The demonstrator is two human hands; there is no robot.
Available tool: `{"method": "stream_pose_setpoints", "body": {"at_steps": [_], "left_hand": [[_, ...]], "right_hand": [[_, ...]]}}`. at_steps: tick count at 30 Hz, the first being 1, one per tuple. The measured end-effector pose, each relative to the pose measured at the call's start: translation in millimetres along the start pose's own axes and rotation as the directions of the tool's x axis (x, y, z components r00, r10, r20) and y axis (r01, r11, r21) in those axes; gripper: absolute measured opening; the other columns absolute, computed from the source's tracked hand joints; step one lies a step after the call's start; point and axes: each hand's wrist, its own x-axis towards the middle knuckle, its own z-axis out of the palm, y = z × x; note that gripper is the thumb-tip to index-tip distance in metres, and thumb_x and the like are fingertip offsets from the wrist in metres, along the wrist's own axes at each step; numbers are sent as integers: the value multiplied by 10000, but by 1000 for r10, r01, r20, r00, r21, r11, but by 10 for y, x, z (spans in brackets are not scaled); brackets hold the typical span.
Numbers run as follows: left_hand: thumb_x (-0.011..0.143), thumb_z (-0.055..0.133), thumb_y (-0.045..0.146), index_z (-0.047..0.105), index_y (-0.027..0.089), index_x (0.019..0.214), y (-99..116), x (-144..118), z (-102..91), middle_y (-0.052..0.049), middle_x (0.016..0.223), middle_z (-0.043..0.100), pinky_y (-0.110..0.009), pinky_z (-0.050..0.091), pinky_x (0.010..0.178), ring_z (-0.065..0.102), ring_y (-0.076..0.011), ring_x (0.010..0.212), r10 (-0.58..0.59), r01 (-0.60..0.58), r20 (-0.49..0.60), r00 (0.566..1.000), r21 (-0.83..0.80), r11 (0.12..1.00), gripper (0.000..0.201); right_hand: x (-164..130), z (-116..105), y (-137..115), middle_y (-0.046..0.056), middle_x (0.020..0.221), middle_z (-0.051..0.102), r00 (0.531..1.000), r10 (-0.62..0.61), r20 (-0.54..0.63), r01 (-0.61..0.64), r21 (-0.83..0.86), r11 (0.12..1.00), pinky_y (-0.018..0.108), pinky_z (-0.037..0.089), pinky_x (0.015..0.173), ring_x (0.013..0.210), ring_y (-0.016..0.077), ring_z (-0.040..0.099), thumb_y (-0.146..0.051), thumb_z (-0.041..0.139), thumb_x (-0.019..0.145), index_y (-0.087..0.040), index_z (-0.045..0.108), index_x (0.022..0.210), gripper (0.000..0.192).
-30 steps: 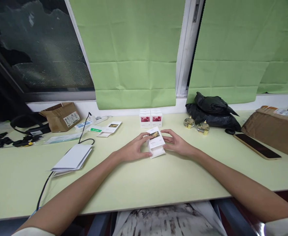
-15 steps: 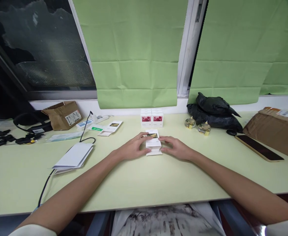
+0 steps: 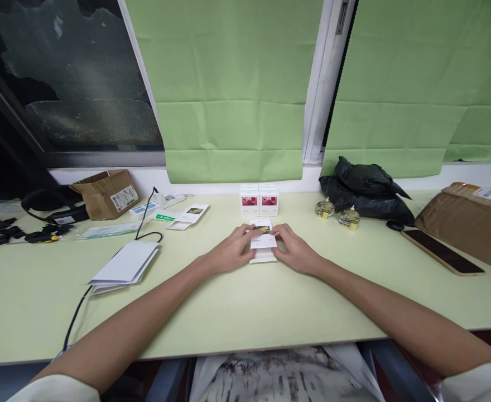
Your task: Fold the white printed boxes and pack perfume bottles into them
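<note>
Near the middle of the pale green surface (image 3: 245,312), just this side of two small white boxes with red pictures (image 3: 259,201) standing side by side by the far wall, we hold a small white carton with a gold picture on its far end (image 3: 263,242). Our left hand (image 3: 229,254) grips its left side with bent fingers, and our right hand (image 3: 296,252) grips its right side; both thumbs and forefingers meet at the far end, by the gold picture. The carton lies flat on the surface with a white flap showing at its near end, so we judge it not yet closed or squared up; whether anything is inside, we cannot tell. Its long axis runs from near to far, the pictured end pointing away toward the two finished-looking boxes.

Right of those boxes stand two small round gold-capped glass bottles (image 3: 336,213), unboxed, in front of a crumpled black plastic bag (image 3: 365,187). Far to the left lies another flat white carton blank (image 3: 189,216), unfolded, which suggests more boxing is left.
</note>
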Motion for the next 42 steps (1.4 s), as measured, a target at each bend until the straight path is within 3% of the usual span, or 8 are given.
{"method": "stream_pose_setpoints", "body": {"at_steps": [6,10,18,25,30,35,38,42], "left_hand": [[973,526,186,397,352,1598,27,15,31,-76,1627,382,-475,428,1215,455,-305,1478,34,-35,-36,999,-25,999,659],[1000,545,270,434,339,1570,-9,5,17,-71,1596,427,-460,428,1221,494,-283,1445,31,-32,-25,999,-58,998,585],[993,597,389,601,283,1370,-4,12,-87,-94,1305,619,-516,454,1141,469,-332,1360,77,-74,-40,996,57,996,392],[970,568,338,658,250,1200,-20,1,-116,-85,1120,628,-478,518,977,581,-309,1130,23,-25,32,999,74,997,262],[1004,568,418,625,274,1322,-47,-23,-114,-95,1286,624,-498,505,1063,565,-323,1276,12,-12,30,999,4,1000,353],[990,632,499,434,329,1543,-32,-25,-82,-87,1578,462,-498,421,1218,461,-310,1469,25,-28,-63,998,-59,998,612],[970,671,467,431,317,1522,-3,-12,-43,-98,1570,460,-483,452,1201,480,-302,1458,56,-65,-121,991,-73,995,620],[958,682,441,536,310,1387,28,-4,-16,-90,1493,514,-488,506,1143,529,-299,1402,39,-46,-119,992,-49,998,472]], "right_hand": [[16,23,11,81,1333,548,1000,-19,-12,19,-6,1000,429,538,1031,1210,251,647,-150,591,897,-270,503,1309,437],[-2,6,84,78,1362,612,998,-68,-3,68,6,998,453,529,1080,1265,251,634,-201,629,927,-269,532,1307,398],[7,-15,149,78,1410,680,991,-133,34,135,-55,989,539,507,1121,1352,310,582,-316,694,969,-293,659,1315,348],[47,41,192,63,1501,645,972,-184,148,200,-105,974,578,458,1165,1395,322,543,-347,645,1016,-313,671,1387,374],[30,-5,114,87,1473,646,973,-170,157,190,-121,974,566,457,1162,1389,318,548,-348,614,1029,-297,630,1401,376],[-27,-107,55,94,1500,566,989,-113,99,119,-59,991,498,516,1119,1339,277,602,-311,583,1029,-317,434,1540,532],[-44,-163,59,81,1491,557,986,-123,116,130,-54,990,492,512,1133,1344,274,602,-300,572,1031,-342,462,1524,507],[-49,-206,81,83,1493,532,985,-108,132,117,-60,991,504,508,1149,1330,277,612,-329,581,1032,-340,544,1463,433]]}}
